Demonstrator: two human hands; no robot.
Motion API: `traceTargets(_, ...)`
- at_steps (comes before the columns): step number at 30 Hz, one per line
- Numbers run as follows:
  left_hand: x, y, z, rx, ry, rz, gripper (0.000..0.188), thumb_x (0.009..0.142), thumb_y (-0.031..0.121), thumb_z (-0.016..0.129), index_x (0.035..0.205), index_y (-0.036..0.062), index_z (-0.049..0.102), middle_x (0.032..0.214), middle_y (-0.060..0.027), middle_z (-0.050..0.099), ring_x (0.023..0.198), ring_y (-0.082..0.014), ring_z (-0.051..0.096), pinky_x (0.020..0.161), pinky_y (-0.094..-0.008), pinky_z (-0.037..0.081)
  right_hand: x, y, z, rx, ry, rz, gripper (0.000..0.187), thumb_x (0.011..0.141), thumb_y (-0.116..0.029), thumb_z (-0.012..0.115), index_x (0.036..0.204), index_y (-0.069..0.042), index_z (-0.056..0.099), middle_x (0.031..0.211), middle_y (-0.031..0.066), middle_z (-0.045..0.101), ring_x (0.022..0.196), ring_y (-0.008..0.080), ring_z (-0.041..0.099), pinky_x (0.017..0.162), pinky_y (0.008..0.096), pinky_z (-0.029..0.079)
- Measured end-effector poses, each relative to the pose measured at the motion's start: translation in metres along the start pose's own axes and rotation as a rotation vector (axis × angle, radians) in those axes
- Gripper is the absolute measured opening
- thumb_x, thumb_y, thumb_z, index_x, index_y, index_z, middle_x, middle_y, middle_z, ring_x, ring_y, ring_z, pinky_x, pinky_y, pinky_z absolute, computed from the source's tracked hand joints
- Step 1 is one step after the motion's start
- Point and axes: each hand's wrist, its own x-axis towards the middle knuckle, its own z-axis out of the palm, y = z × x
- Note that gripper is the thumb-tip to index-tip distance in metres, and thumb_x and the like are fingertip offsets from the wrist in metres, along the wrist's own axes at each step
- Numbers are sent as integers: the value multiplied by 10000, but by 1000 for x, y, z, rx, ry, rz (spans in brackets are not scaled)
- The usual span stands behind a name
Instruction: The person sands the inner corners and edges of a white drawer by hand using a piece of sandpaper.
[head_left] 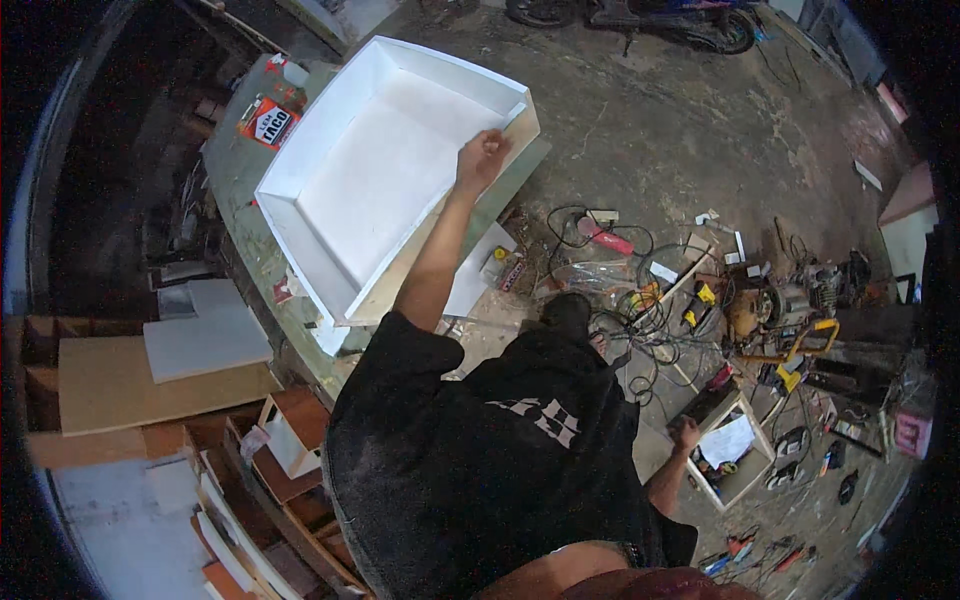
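A large white open box [300,170] lies on a green workbench [235,170]. My left hand [483,155] reaches out to its right wall, fingers closed on the rim near the far corner. My right hand [685,435] hangs low on the right, at the corner of a small wooden box [745,480] that has a white sheet inside and sits on the floor. Whether that hand grips the box is unclear. My dark shirt hides the space between the two arms.
Cables, power tools [790,300] and hand tools litter the concrete floor [680,130] at right. White and brown boards [150,380] are stacked at left, with small wooden boxes [290,430] beneath. A motorbike [640,15] stands at the top. A red-and-white can [270,122] rests on the bench.
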Motion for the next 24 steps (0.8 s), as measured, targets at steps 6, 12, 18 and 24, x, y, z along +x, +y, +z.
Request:
traceTargets(6,120,25,57,-107,185,-86,927,802,588,737,1356,-118,504,1210,-265,669,1096,-355,678,947,-387,524,138,-12,-55,223,-9,-230,301,969,-299,626,1110,-34,654,830,94,712,587,169,637,450,312,483)
traceTargets(12,189,18,72,146,336,-211,1142,709,614,784,1389,-206,374,1254,-365,599,1182,-446,610,1014,-425,489,149,-31,9,239,-239,-71,312,985,-285,602,1183,-48,646,856,64,732,637,188,664,517,327,527)
traceTargets(18,194,2,69,469,378,-251,941,689,383,798,1332,-209,449,903,-305,702,877,-428,712,821,-447,567,177,-107,45,-71,-502,-18,365,993,-276,580,1264,-38,633,947,114,737,709,222,675,602,352,554)
traceTargets(24,209,26,54,348,314,-383,673,740,243,768,1258,-140,569,914,-251,736,779,-306,754,733,-353,584,349,-303,37,-115,-468,28,347,994,-247,572,1262,-37,636,945,108,728,727,218,668,619,344,554)
